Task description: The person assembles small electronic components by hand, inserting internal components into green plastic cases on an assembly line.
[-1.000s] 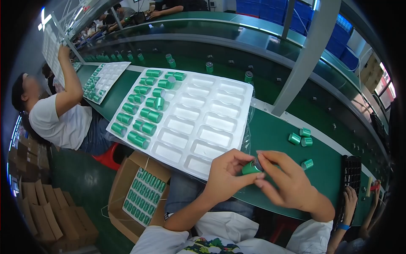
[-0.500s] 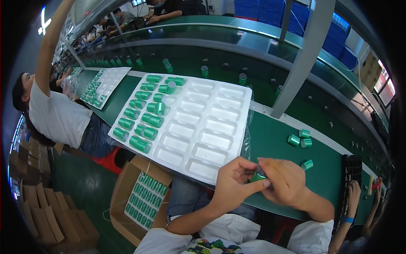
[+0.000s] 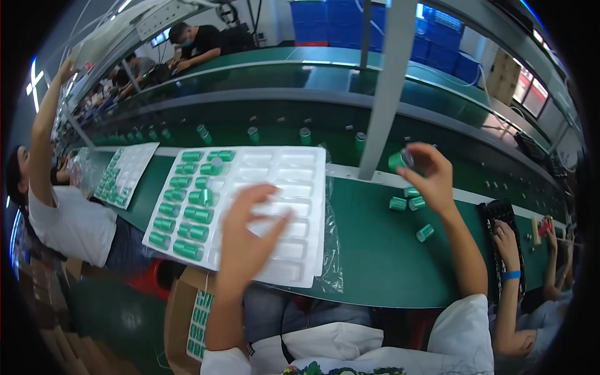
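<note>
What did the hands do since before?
They came apart. The left hand let go and moved left, open over the white tray. The right hand moved forward, holding a green cylinder alone. The four loose cylinders stayed on the green table.

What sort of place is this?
Most likely a factory production line: what looks like a conveyor belt bearing spaced-out green cylinders, and a white molded tray part-filled with similar ones.
</note>
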Tool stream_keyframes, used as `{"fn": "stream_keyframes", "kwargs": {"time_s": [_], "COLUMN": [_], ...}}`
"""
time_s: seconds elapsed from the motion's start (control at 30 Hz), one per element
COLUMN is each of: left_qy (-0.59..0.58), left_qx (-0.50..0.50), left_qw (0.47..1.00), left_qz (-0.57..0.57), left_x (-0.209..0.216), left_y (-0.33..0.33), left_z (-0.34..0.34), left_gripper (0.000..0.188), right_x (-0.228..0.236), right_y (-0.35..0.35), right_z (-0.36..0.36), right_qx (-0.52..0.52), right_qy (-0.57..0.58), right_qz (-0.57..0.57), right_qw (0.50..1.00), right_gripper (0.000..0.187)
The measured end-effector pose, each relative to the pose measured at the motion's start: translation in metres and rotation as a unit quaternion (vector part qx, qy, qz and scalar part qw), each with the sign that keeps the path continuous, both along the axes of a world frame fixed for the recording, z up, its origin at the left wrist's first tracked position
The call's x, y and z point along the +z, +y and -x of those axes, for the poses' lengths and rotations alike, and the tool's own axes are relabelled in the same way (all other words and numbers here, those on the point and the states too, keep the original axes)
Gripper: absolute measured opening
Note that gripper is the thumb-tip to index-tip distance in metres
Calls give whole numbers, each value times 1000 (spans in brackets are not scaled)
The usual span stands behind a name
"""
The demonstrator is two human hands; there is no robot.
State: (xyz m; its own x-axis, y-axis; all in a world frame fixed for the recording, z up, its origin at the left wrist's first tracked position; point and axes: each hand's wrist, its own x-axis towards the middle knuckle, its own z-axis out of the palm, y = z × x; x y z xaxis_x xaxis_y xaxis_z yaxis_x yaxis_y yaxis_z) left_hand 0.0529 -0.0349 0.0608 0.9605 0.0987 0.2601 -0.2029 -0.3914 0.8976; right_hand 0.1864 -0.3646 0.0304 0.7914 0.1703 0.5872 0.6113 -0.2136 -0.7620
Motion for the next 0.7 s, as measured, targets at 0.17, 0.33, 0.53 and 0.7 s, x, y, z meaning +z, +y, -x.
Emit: {"fn": "stream_keyframes", "kwargs": {"time_s": [0.17,0.33,0.53,0.7], "left_qy": [-70,125,12,-90], "left_qx": [296,175,208,125], "left_qw": [839,842,873,953], "left_qz": [-452,-494,-442,-260], "left_x": [-28,-59,-57,-25], "left_y": [121,173,155,119], "left_z": [-78,-130,-130,-101], "left_gripper": [54,37,32,34], "right_x": [-93,-71,-78,-109], "right_y": [-16,-44,-135,-156], "right_z": [-103,-96,-107,-106], "right_qx": [-107,-99,-382,-229], "right_qy": [61,24,98,95], "right_qz": [214,274,405,376], "right_qw": [969,956,825,893], "right_gripper": [39,53,57,55]}}
